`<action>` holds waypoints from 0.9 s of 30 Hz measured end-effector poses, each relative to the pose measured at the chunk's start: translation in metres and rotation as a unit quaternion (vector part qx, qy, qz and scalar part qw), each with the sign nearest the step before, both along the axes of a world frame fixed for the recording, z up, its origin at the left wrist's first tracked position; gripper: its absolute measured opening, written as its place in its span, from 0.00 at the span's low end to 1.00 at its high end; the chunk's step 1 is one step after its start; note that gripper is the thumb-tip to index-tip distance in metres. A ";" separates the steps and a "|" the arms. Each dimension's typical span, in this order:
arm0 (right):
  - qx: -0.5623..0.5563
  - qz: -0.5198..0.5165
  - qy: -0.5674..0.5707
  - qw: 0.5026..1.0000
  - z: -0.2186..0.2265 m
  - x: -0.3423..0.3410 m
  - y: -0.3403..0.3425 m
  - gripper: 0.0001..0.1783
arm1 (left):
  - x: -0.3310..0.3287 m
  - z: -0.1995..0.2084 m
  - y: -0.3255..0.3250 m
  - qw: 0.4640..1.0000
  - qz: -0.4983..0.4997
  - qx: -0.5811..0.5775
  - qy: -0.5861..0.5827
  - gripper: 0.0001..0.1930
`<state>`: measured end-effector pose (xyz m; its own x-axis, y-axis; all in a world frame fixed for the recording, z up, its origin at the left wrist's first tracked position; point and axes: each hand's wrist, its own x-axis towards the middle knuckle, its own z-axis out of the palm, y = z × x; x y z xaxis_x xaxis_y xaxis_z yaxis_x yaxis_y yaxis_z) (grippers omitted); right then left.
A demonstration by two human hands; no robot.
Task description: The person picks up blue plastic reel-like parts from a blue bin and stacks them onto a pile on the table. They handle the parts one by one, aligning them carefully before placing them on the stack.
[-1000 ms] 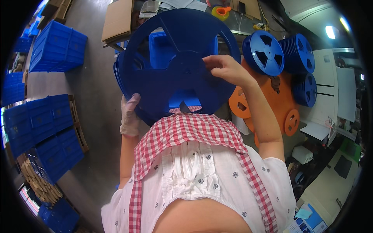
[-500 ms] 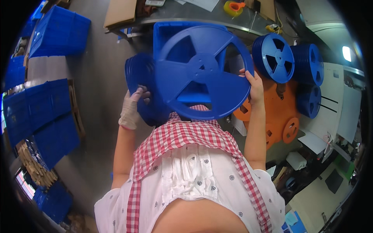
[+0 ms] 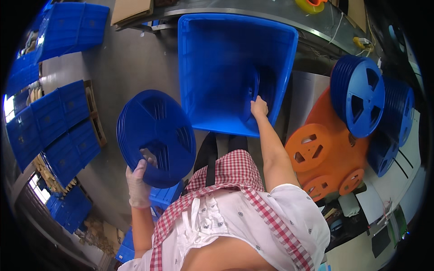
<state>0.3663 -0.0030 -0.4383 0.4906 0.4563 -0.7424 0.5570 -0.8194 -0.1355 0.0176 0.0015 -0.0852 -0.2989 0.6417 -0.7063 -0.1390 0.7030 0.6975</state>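
Several blue plastic reels (image 3: 163, 131) with cut-out windows are held together, stacked face to face, by the left hand (image 3: 137, 186), which is covered by a pale glove; its grip is clenched on their lower left edge, with the thumb shown over the front and fingertips seen in a window. This bundle is held to the left of a deep blue crate (image 3: 212, 81), outside it and near its lower left corner. Inside the crate, toward the right wall, an upright blue reel (image 3: 252, 94) is stood beside darker blue reels (image 3: 270, 88), and its rim is grasped by the bare right hand (image 3: 259, 107). On the right, tall blue reel stacks (image 3: 362, 108) are placed over an orange panel (image 3: 341, 158), near orange discs (image 3: 307, 149). Beyond the crate, a yellow and orange tape dispenser (image 3: 311, 5) is set on a metal-edged table (image 3: 266, 5)
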 end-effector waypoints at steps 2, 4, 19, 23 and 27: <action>-0.018 0.000 -0.006 1.000 -0.016 0.011 -0.003 0.16 | -0.001 -0.014 0.003 1.000 0.028 0.002 0.000 0.24; 0.018 -0.003 -0.038 0.999 -0.027 0.010 -0.023 0.18 | -0.002 -0.028 0.004 0.999 0.051 -0.015 -0.007 0.24; 0.454 0.254 0.298 0.800 0.311 -0.167 -0.028 0.28 | -0.017 -0.017 0.017 0.952 0.023 0.030 -0.304 0.25; 0.359 -0.220 0.501 0.756 0.332 -0.046 -0.044 0.16 | -0.045 -0.009 0.029 0.876 -0.031 0.057 -0.479 0.21; 0.422 -0.344 0.638 0.545 0.293 0.006 -0.091 0.16 | -0.077 0.004 0.022 0.896 -0.064 0.085 -0.432 0.21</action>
